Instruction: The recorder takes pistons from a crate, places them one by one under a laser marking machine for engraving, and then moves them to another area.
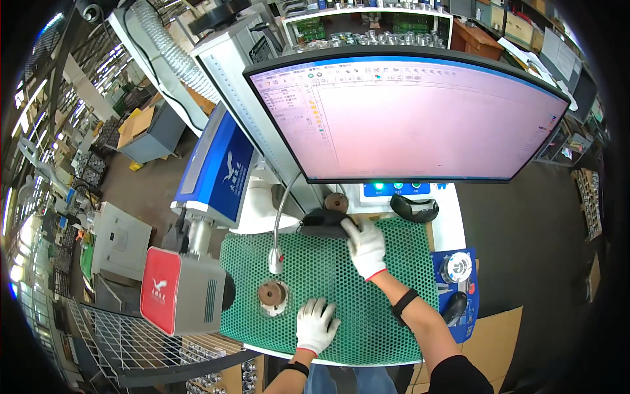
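You wear a white knit glove on your left hand [315, 326], snug over the fingers, with a thin red edge at its cuff. Just below that cuff a black band circles your wrist. Your right hand [365, 246] has the same kind of white glove, again trimmed with a red line at the cuff. A black strap wraps round your right forearm, part way up from the glove. Past the elbow, a black sleeve covers your upper arm. Between your arms, at the lower edge, blue denim trousers show.
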Demonstrator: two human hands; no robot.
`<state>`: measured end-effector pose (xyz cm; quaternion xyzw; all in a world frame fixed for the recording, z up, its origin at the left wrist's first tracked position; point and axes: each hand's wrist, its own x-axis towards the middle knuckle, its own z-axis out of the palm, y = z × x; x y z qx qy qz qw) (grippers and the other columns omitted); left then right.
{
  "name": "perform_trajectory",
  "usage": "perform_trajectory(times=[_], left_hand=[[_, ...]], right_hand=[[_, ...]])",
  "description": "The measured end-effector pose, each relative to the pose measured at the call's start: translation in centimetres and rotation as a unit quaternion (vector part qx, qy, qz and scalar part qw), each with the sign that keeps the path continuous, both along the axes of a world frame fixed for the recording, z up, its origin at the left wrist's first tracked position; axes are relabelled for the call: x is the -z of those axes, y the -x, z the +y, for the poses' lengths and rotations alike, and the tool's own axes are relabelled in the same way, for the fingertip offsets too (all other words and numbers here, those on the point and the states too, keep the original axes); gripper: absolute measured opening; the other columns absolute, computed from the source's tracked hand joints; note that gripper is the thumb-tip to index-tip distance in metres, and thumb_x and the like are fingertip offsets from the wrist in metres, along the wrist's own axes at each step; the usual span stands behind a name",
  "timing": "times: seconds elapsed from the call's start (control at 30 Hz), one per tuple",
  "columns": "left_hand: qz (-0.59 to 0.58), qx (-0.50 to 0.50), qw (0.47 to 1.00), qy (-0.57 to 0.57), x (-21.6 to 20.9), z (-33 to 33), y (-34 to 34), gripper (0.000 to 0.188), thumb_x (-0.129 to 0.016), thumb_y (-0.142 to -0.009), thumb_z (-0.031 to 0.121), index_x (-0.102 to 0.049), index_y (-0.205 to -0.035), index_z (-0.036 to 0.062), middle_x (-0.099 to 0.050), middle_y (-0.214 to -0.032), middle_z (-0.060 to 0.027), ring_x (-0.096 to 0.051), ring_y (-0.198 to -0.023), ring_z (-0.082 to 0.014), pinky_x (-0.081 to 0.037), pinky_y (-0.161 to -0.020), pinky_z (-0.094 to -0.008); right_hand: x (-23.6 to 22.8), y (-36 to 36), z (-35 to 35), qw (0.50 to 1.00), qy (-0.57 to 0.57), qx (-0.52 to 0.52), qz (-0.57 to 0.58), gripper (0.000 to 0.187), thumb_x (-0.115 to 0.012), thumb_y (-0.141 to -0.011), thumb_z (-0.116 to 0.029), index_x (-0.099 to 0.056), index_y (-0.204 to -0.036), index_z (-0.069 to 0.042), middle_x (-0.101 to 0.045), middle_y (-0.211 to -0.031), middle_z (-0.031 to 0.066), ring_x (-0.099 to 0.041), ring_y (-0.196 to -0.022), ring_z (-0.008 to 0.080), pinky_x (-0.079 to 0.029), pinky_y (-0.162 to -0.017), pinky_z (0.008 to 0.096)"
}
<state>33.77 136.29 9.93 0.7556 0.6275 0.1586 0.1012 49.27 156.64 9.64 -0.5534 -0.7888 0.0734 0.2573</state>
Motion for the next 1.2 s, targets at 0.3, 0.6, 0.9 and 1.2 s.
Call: perform_trajectory(times=[0.3, 0.6, 0.9, 1.2], left_hand=[[-0.003, -0.014, 1.0, 0.007, -1.7, 0.8, 1.9, 0.043, -0.073, -0.068, 0.026, -0.06, -0.107, 0.0122, -0.056, -0.111, -0.0117, -0.054, -0.108, -0.0331, -0.045, -0.091, -0.0477], [-0.072, -0.002, 0.995, -0.063, -1.1, 0.0, 2.9, 0.046, -0.071, -0.069, 0.024, -0.057, -0.109, 0.0049, -0.054, -0.117, -0.0178, -0.05, -0.117, -0.037, -0.04, -0.102, -0.0499], [-0.152, -0.058, 0.98, -0.116, 0.9, -11.0, 0.7, 0.051, -0.068, -0.071, 0.019, -0.05, -0.116, 0.0024, -0.049, -0.124, -0.019, -0.045, -0.122, -0.036, -0.034, -0.108, -0.0484], [-0.095, -0.327, 0.927, 0.161, 0.9, -51.6, 17.9, 0.022, -0.061, -0.072, 0.028, -0.069, -0.078, 0.0082, -0.065, -0.077, -0.0182, -0.064, -0.075, -0.037, -0.051, -0.068, -0.0481]], right_hand=[[-0.5, 1.1, -10.2, 0.967, 0.018, -0.248, 0.058, 0.04, -0.07, -0.071, -0.022, -0.06, -0.108, -0.013, -0.055, -0.116, 0.0144, -0.054, -0.107, 0.035, -0.043, -0.09, 0.0486], [1.3, 1.7, -12.1, 0.962, 0.006, -0.269, -0.038, 0.043, -0.062, -0.073, -0.019, -0.056, -0.113, -0.007, -0.052, -0.121, 0.0209, -0.048, -0.114, 0.0414, -0.037, -0.1, 0.0544], [2.8, 1.0, -14.6, 0.956, -0.036, -0.269, -0.108, 0.042, -0.055, -0.081, -0.015, -0.053, -0.121, -0.003, -0.047, -0.131, 0.0247, -0.044, -0.12, 0.0435, -0.033, -0.105, 0.0528], [0.0, 9.0, -27.5, 0.972, -0.062, -0.102, -0.204, 0.044, -0.056, -0.083, -0.008, -0.054, -0.126, -0.001, -0.055, -0.127, 0.0216, -0.052, -0.118, 0.0378, -0.04, -0.104, 0.0455]])
